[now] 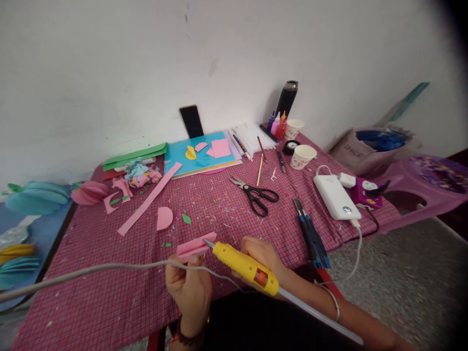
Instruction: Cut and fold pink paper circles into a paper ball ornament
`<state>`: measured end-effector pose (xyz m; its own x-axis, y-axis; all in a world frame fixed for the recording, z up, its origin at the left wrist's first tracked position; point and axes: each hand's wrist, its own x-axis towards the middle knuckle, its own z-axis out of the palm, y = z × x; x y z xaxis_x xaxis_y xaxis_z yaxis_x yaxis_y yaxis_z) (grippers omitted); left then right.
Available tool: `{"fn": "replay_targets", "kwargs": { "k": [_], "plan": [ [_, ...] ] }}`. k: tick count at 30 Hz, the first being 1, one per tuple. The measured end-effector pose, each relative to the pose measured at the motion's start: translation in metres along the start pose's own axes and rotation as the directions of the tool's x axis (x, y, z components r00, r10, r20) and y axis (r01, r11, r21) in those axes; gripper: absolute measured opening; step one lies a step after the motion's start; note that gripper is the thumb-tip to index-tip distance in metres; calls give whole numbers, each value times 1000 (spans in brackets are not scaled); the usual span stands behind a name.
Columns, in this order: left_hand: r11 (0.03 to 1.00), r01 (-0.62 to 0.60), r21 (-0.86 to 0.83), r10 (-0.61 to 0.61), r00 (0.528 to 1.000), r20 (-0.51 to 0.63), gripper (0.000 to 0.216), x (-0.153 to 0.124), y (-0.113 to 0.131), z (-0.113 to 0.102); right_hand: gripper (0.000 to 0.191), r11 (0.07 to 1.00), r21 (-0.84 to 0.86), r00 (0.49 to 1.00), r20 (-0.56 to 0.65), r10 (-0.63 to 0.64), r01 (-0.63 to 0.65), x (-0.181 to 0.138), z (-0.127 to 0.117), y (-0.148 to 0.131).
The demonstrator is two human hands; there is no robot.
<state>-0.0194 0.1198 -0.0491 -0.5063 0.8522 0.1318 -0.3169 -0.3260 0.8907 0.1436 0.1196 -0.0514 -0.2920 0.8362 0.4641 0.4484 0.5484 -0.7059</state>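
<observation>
My left hand (pixel 190 287) pinches a folded piece of pink paper (pixel 192 246) between thumb and fingers, near the front of the table. In my right hand (pixel 261 256) is a yellow hot glue gun (pixel 244 265), with a long glue stick (pixel 321 317) sticking out of its back. The metal nozzle touches or lies just over the right end of the pink paper; which of the two I cannot tell. A pink half-circle of paper (pixel 165 218) and a small green paper leaf (pixel 186 219) lie just beyond my left hand.
A grey cord (pixel 109 266) crosses in front of my left hand. Scissors (pixel 256 195), a box cutter (pixel 310 234) and a white power bank (pixel 336 197) lie to the right. Paper cups (pixel 303 157) stand behind. Pink and blue paper pumpkins (pixel 89 193) and a pink strip (pixel 149 200) are left.
</observation>
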Motion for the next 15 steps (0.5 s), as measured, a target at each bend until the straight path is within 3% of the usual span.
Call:
{"fn": "replay_targets", "kwargs": {
  "k": [9, 15],
  "plan": [
    [999, 7, -34, -8, 1000, -4, 11, 1, 3, 2, 32, 993, 119, 1000, -21, 20, -17, 0, -1, -2],
    [997, 11, -74, -14, 999, -40, 15, 3, 3, 1, 31, 996, 88, 999, -45, 14, -10, 0, -2, -4]
  ]
}}
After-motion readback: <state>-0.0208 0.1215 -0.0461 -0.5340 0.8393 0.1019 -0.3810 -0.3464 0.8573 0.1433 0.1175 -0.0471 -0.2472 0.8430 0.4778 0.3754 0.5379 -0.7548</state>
